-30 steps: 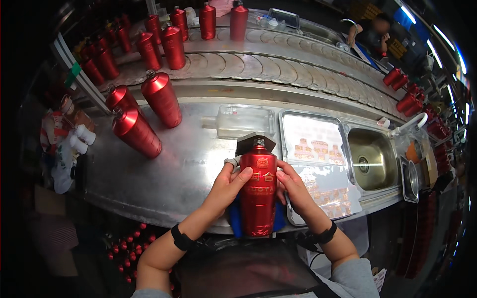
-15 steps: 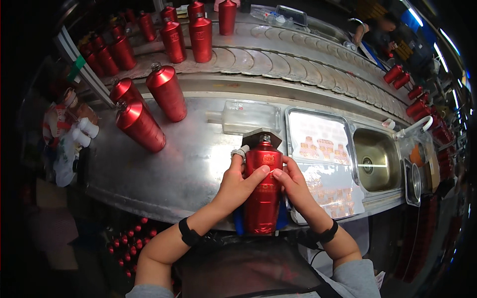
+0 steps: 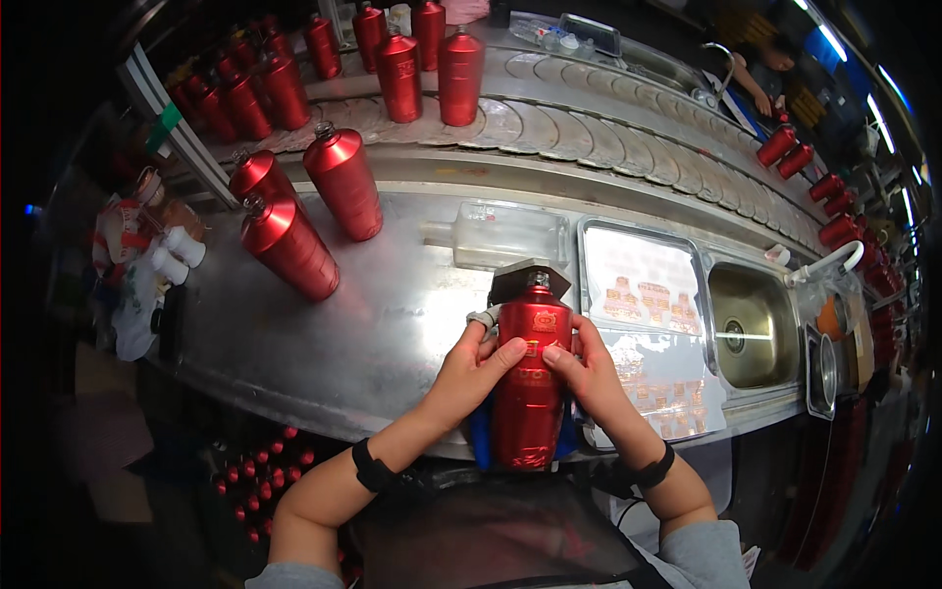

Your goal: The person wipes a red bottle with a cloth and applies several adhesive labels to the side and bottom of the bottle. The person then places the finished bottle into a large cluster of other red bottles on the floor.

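Beyond the surface (image 3: 353, 344) runs a conveyor (image 3: 599, 142); printed sheets (image 3: 638, 265) and a sink (image 3: 751, 368) lie right; three red bottles (image 3: 343, 191) stand left, a clear bottle (image 3: 515, 236) ahead; the held red bottle (image 3: 530, 417) is at the near edge; left hand (image 3: 473, 375) and right hand (image 3: 595, 371) pinch its sides; gold lettering (image 3: 535, 374) marks its front, partly covered.

Gold characters (image 3: 533, 375) — a crest (image 3: 545, 321) above them — mark the red bottle (image 3: 533, 417); white sheets (image 3: 643, 253) bear reddish print (image 3: 655, 297).

Three bottles (image 3: 343, 187) stand near the bench's (image 3: 294, 363) back-left corner; the held bottle (image 3: 533, 407) is at its front edge, left of label sheets (image 3: 667, 388) (sink (image 3: 770, 348) beyond), conveyor (image 3: 549, 128) behind.
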Demonstrator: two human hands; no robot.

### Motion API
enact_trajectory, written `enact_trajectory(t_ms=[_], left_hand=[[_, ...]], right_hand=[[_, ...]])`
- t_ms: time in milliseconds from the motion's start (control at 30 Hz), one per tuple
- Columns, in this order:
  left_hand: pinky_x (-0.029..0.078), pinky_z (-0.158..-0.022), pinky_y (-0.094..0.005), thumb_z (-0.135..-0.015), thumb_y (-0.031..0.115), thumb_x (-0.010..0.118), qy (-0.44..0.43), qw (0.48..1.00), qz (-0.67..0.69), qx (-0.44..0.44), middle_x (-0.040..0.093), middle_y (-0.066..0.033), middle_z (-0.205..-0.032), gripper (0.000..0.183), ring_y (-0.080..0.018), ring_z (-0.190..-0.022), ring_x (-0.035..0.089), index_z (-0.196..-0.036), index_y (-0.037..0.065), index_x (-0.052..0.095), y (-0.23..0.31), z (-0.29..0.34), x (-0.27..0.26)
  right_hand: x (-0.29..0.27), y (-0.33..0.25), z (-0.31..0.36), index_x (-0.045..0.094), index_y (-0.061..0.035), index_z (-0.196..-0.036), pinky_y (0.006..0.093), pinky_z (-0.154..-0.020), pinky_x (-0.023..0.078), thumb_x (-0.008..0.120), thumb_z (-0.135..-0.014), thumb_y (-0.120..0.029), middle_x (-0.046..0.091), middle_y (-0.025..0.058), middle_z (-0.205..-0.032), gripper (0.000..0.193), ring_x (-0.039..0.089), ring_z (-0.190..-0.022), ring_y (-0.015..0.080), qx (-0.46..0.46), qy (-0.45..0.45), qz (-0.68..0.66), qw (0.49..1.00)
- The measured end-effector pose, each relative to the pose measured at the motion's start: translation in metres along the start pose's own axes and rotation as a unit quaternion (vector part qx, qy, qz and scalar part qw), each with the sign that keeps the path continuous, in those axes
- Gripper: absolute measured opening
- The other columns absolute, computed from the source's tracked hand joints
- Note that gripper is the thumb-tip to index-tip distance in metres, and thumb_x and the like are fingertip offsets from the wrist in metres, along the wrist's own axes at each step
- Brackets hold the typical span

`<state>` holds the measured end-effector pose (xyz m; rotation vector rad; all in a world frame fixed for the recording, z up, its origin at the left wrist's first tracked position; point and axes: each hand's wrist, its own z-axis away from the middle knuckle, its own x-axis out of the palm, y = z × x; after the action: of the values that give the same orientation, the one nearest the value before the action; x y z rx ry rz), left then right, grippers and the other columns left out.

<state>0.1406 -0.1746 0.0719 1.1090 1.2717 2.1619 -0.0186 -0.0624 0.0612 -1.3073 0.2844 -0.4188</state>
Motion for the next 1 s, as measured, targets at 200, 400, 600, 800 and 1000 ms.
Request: enact_trajectory(t_ms=[200, 400, 600, 800, 1000], left_hand=[[0.042, -0.103, -0.0290, -0.099, 0.025, 0.060, -0.002, 1.000, -0.004, -0.007, 0.058, -0.0146, -0.129, 0.056, -0.0151, -0.119, 0.055, -0.143, 0.001, 0.036, 0.003, 0.003, -0.009], [0.042, -0.102, -0.0282, -0.099, 0.024, 0.059, -0.011, 1.000, -0.007, -0.002, 0.059, -0.0135, -0.127, 0.054, -0.0133, -0.118, 0.055, -0.143, 0.001, 0.037, -0.002, 0.004, -0.011], [0.043, -0.100, -0.0279, -0.099, 0.023, 0.058, -0.012, 1.000, -0.012, 0.010, 0.059, -0.0140, -0.126, 0.052, -0.0133, -0.116, 0.056, -0.141, 0.000, 0.038, -0.007, 0.002, -0.015], [0.044, -0.100, -0.0283, -0.099, 0.024, 0.059, -0.009, 1.000, -0.012, 0.002, 0.060, -0.0145, -0.126, 0.052, -0.0141, -0.115, 0.057, -0.140, -0.001, 0.039, 0.001, -0.001, -0.015], [0.047, -0.096, -0.0283, -0.099, 0.024, 0.059, -0.005, 1.000, 0.004, -0.009, 0.061, -0.0144, -0.124, 0.051, -0.0145, -0.112, 0.060, -0.139, -0.001, 0.038, 0.004, -0.005, -0.010]], right_hand=[[0.002, -0.032, 0.007, 0.042, -0.0004, -0.139, 0.0232, -0.066, 0.042, 0.078, -0.081, -0.036, 0.049, 0.0016, -0.083, 0.077, 0.048, -0.070, 0.0082, 0.014, 0.028, 0.133, 0.991], [0.015, -0.050, 0.006, 0.044, 0.0009, -0.137, 0.0332, -0.071, 0.046, 0.080, -0.074, -0.040, 0.049, 0.0096, -0.089, 0.083, 0.052, -0.076, 0.0202, -0.078, 0.066, 0.291, 0.951], [0.017, -0.041, -0.001, 0.047, 0.0009, -0.132, 0.0329, -0.071, 0.046, 0.078, -0.077, -0.039, 0.051, 0.0097, -0.090, 0.075, 0.051, -0.077, 0.0194, -0.047, 0.069, 0.232, 0.969], [0.018, -0.033, -0.006, 0.048, 0.0002, -0.130, 0.0310, -0.069, 0.044, 0.077, -0.079, -0.039, 0.050, 0.0079, -0.088, 0.071, 0.050, -0.077, 0.0168, -0.058, 0.068, 0.167, 0.982], [0.017, -0.037, -0.006, 0.048, -0.0006, -0.131, 0.0306, -0.069, 0.045, 0.078, -0.079, -0.040, 0.051, 0.0078, -0.089, 0.072, 0.051, -0.077, 0.0167, -0.059, 0.057, 0.219, 0.972]])
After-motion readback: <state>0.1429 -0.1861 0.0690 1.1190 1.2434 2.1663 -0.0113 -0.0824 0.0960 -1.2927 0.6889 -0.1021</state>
